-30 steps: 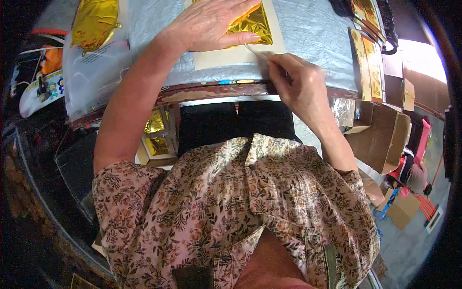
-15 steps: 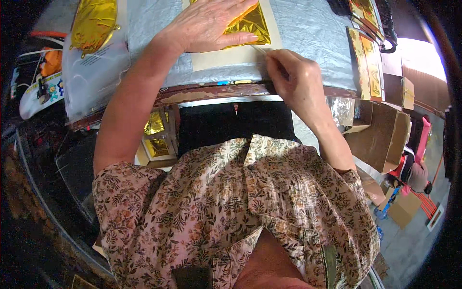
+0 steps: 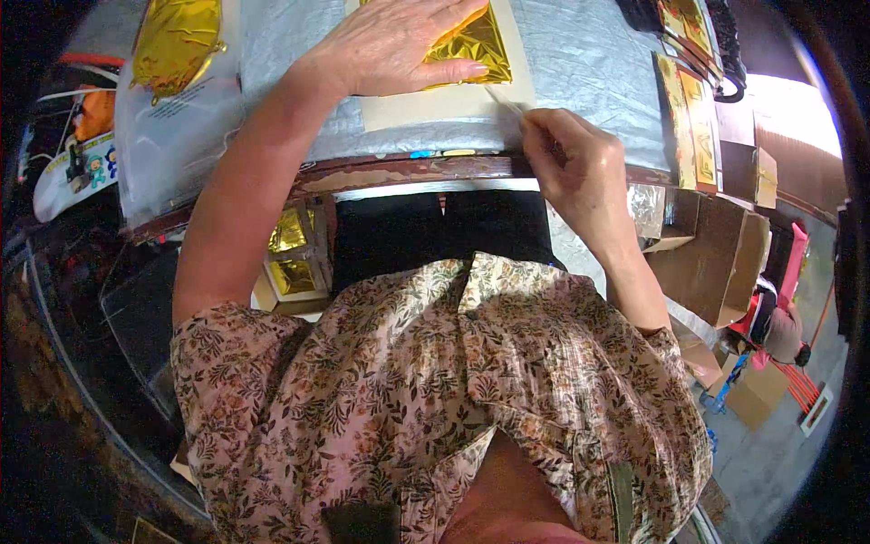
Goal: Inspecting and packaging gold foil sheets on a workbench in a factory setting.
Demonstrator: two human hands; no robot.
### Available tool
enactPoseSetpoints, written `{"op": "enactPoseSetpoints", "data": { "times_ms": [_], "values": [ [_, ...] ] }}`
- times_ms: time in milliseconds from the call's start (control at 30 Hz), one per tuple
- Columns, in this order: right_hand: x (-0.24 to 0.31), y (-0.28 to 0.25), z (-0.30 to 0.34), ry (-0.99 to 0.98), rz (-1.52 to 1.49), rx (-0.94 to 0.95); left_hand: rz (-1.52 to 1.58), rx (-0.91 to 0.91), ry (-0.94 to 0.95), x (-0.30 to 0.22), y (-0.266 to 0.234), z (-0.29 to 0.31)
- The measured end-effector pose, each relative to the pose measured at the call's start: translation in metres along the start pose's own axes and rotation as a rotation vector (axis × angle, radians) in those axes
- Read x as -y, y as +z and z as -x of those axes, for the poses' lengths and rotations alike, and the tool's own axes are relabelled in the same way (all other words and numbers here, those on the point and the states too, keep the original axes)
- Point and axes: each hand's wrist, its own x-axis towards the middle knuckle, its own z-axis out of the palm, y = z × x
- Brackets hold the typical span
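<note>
1. the left hand (image 3: 381, 50) lies flat on the shiny gold sheet (image 3: 480, 50), thumb stuck out by its bottom edge, maybe so the sheet can't slip.
2. the gold sheet sits on a cream board (image 3: 408, 113), partly under that hand, at the top of the view.
3. the board lies on a wrinkly blue-grey cover (image 3: 589, 63), which may save it from scratches.
4. the right hand (image 3: 580, 154) pinches a thin pale stick (image 3: 504, 100), perhaps for small, careful moves. its tip is near the sheet's bottom edge; i can't tell if they touch.
5. another gold piece (image 3: 178, 45) lies to the left, perhaps to leave room.
</note>
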Motion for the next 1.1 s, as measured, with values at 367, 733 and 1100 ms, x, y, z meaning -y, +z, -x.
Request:
{"op": "enactPoseSetpoints", "data": {
  "times_ms": [367,733,1100],
  "values": [
    [0.0,0.006,-0.004,-0.001,0.003,-0.008,0.028,0.022,-0.016,-0.002,-0.003,0.001],
    [-0.007,0.007,-0.012,0.001,0.029,0.014,-0.044,0.055,-0.049,-0.003,-0.005,-0.002],
    [-0.034,-0.017,-0.03,-0.412,0.16,0.09,-0.063,0.087,-0.064,-0.011,-0.011,-0.004]
  ]
}}
